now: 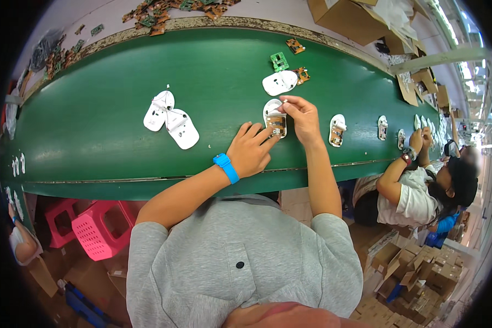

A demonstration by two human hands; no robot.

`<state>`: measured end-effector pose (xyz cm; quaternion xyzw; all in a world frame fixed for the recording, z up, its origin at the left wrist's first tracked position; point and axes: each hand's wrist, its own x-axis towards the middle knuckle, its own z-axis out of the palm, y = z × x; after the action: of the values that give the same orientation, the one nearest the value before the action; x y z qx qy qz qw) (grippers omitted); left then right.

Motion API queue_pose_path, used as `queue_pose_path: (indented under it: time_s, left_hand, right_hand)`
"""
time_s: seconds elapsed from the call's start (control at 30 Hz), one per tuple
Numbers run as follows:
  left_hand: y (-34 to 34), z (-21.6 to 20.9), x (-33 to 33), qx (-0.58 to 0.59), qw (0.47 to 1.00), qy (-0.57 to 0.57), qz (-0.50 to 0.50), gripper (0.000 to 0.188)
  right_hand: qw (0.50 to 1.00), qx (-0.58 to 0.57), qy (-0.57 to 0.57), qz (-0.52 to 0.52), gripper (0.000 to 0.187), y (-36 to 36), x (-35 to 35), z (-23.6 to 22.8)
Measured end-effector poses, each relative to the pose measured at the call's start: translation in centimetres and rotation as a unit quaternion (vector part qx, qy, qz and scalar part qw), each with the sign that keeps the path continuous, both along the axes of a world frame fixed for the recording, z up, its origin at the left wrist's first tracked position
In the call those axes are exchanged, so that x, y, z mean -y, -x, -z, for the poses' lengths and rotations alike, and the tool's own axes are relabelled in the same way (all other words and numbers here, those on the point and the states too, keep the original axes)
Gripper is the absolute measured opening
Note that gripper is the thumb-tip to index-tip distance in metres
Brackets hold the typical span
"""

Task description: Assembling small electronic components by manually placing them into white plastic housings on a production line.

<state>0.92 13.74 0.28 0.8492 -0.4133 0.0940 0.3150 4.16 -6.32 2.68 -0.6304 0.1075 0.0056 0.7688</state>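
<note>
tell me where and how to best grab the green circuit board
Probably pinch the green circuit board by its left and right edges, coming from above, slightly from the far side: it looks flat and squarish, and a white shell crowds its near edge.

Open green worktop (218, 109) between hands (250, 150) and white shells (183, 130) leftward, another shell (279, 83) and boards (279, 61) blocking beyond

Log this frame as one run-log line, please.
left hand: fingertips at brown circuit board in white mouse-shaped shell | right hand: pinching small white piece at shell's far end | beyond: green circuit board
</note>
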Motion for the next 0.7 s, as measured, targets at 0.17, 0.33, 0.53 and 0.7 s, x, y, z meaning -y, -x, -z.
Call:
queue_pose_path:
  time_s: [0.17, 0.33, 0.53, 0.7]
  left_hand:
    - [0.0, 0.2, -0.3, 0.0, 1.0, -0.002, 0.001, 0.05]
    - [-0.1, 0.2, -0.3, 0.003, 1.0, 0.001, 0.005, 0.051]
    - [0.0, 0.1, -0.4, 0.003, 1.0, 0.0, 0.006, 0.051]
    - [0.1, 0.3, -0.5, -0.001, 1.0, -0.009, 0.003, 0.051]
  right_hand:
    - [0.994, -0.02, -0.104, -0.02, 0.015, 0.2, 0.6, 0.7]
    - [0.998, -0.028, -0.022, -0.056, 0.017, 0.6, 0.2, -0.4]
    - [0.915, 0.125, 0.349, -0.157, 0.023, 0.6, 0.3, -0.3]
    - [0.858, 0.158, 0.456, -0.175, 0.025, 0.6, -1.2, -1.1]
